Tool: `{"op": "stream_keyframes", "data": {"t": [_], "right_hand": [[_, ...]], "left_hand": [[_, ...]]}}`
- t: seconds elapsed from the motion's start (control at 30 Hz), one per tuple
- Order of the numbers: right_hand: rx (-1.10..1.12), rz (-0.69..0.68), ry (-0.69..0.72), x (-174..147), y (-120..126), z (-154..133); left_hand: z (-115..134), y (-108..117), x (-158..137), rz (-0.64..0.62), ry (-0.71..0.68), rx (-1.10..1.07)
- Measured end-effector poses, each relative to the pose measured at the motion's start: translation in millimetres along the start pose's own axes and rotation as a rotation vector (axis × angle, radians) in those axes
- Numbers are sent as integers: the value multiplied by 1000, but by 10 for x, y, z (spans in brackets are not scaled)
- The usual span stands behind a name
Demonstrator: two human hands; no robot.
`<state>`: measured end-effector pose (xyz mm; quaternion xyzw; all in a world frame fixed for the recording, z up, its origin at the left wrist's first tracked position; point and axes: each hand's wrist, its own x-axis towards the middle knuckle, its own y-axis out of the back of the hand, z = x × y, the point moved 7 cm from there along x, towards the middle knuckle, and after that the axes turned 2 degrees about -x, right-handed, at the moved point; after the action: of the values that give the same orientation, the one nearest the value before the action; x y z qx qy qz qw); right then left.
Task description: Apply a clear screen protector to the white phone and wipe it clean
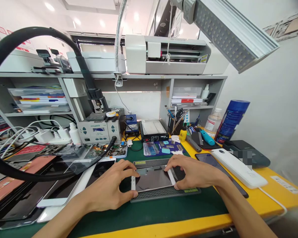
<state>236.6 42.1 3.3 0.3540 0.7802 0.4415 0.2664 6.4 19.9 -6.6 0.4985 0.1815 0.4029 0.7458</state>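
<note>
A white-framed smartphone (152,179) with a dark, glossy screen lies across a grey perforated mat (161,193). My left hand (114,186) grips the phone's left end, thumb at the near corner and fingers at the far one. At the opposite end, my right hand (191,172) holds the phone in the same way, its thumb by the near right corner. The mat rests on a dark green work surface (149,215). What lies under the phone is hidden.
Phones and tablets (57,191) are stacked to the left. A soldering station (99,130) with a thick black hose (34,33) stands behind them. To the right lie a dark phone (223,173) and a white device (238,167) with a cable. An LED lamp (233,36) hangs overhead.
</note>
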Motion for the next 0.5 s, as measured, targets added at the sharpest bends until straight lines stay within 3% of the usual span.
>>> {"op": "stream_keyframes", "data": {"t": [0.5], "right_hand": [[13,-15,-5,23,14,-2]], "left_hand": [[66,46,-10,-12,14,-20]]}}
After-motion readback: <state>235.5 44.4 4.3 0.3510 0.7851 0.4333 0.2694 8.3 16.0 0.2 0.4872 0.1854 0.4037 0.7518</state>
